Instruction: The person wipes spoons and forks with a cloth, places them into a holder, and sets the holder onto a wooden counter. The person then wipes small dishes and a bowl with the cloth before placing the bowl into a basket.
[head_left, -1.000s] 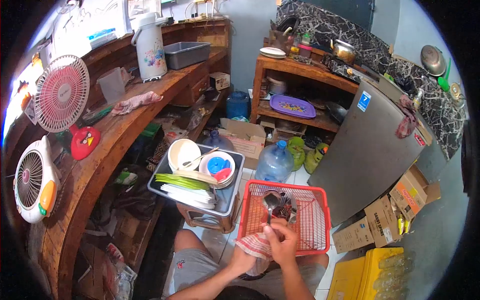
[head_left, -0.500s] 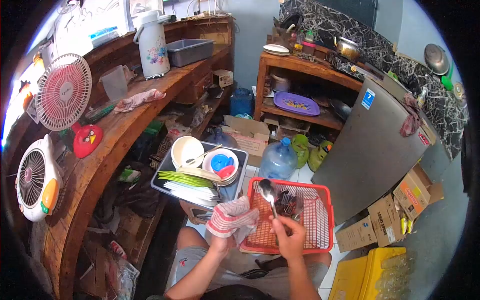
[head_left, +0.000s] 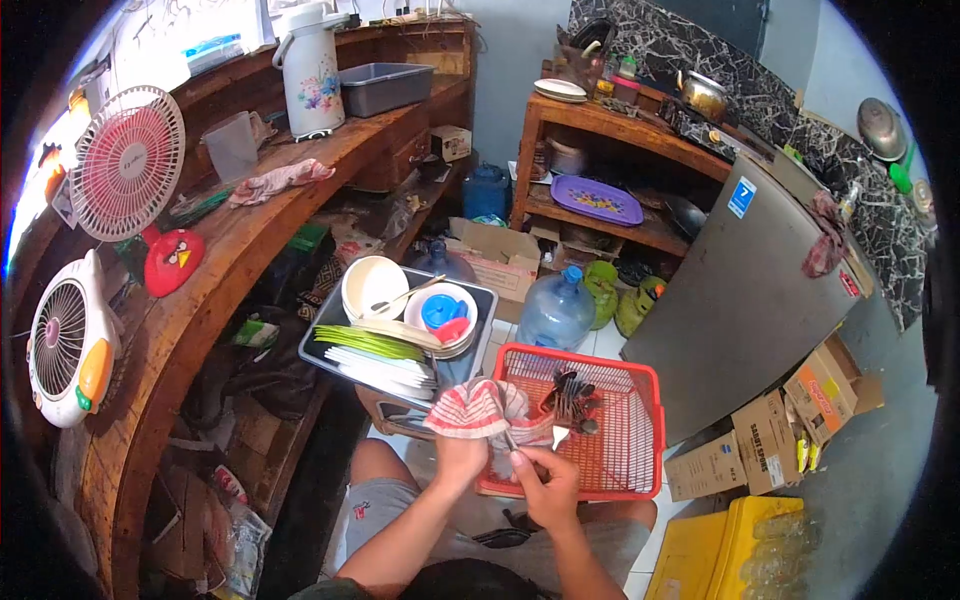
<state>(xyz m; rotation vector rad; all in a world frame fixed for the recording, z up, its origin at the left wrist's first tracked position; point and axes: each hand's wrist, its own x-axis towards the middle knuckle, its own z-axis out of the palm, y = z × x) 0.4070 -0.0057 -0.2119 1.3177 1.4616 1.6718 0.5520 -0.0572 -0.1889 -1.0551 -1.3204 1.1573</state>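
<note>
Red-and-white striped cloth (head_left: 468, 410) is bunched in my left hand (head_left: 462, 458) as I look down with the head camera, the folds covering most of those fingers, so I cannot tell exactly how each one bends. My right hand (head_left: 548, 490) is closed to a narrow pinch, thumb against forefinger, on a slim metal utensil (head_left: 511, 438); its far end disappears into the cloth, just above my fingertips. Both hands are close together over the near left corner of a red plastic basket (head_left: 655, 440), which spreads out toward one o'clock from them. Inside it, toward its far side, a dark and shiny bunch of cutlery (head_left: 572, 400) lies heaped. At eleven o'clock a grey tub (head_left: 312, 352) holds a cream bowl (head_left: 375, 287), green plates (head_left: 368, 343) with white plates (head_left: 380, 370) just beside them, and a blue lidded piece (head_left: 442, 311) resting in another bowl. Just past the basket, toward one o'clock, a clear blue water jug (head_left: 556, 312) is upright on the tiles. Farther out, a grey fridge (head_left: 745, 300) leans across my view at two o'clock, cardboard boxes (head_left: 758, 440) sit at three, and a yellow container (head_left: 695, 560) is at four. Along the curved wooden counter (head_left: 215, 290), a flowered thermos (head_left: 313, 85) rises toward eleven and two fans (head_left: 128, 165) face out around ten.
</note>
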